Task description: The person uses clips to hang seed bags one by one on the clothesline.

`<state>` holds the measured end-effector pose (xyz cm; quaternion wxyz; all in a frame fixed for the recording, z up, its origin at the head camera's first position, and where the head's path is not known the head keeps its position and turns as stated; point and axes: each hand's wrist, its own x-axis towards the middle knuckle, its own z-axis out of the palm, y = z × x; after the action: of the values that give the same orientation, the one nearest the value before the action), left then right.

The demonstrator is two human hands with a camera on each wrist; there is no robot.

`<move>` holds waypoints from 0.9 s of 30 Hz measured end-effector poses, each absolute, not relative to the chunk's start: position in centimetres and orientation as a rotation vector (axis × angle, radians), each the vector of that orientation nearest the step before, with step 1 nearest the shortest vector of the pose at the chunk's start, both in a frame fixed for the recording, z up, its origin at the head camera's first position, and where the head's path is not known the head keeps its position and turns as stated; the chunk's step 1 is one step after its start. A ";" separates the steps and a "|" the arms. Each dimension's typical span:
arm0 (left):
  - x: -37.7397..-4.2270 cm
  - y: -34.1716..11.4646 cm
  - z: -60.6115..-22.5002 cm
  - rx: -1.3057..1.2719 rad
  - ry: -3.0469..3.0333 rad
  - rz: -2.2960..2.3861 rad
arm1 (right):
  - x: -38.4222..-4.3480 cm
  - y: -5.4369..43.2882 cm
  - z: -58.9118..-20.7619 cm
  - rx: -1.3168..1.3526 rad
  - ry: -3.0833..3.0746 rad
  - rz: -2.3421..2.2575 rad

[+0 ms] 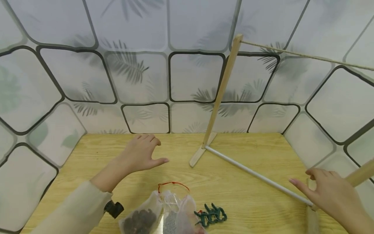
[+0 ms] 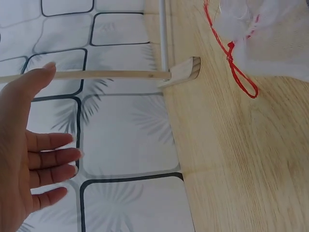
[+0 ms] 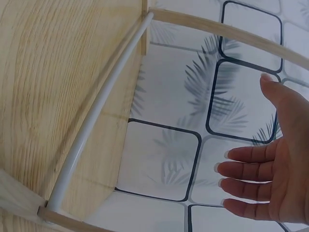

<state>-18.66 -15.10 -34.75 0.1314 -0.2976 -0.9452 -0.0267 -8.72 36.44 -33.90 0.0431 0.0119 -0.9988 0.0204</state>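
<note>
My left hand point(image 1: 142, 153) hovers over the table left of a wooden stand, thumb and fingers apart and holding nothing. On the other side, my right hand point(image 1: 334, 195) is beside the stand's right post point(image 1: 362, 172), overlapping its base in the head view; the right wrist view shows its fingers spread from the thumb with nothing between. The stand has a left wooden post point(image 1: 222, 91) on a flat foot point(image 1: 201, 151), a white rod point(image 1: 257, 175) low between the posts, and a thin rope point(image 1: 304, 56) running from the top.
Near the front edge of the wooden table point(image 1: 117, 201) lie mesh bags, one with dark round pieces point(image 1: 140, 221), another with a red drawstring point(image 1: 173, 183). Several dark green plastic clips point(image 1: 211, 215) lie right of them. A patterned cloth wall point(image 1: 140, 78) stands behind.
</note>
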 end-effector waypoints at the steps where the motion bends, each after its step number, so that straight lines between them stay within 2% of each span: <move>1: -18.8 -14.9 -34.8 -0.878 -2.739 -0.089 | -8.7 36.6 -33.9 0.024 -3.067 0.072; 16: -21.9 -10.9 -35.5 -1.034 -2.621 -0.183 | -7.1 39.3 -34.6 -0.044 -3.000 0.176; 27: -24.5 -8.5 -36.1 -1.096 -2.572 -0.133 | -6.3 40.7 -36.2 -0.043 -2.560 0.074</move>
<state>-24.46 -8.54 -36.12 0.1707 -0.3857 -0.9055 -0.0469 -6.32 40.68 -36.15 0.2860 -0.0160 -0.9577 0.0278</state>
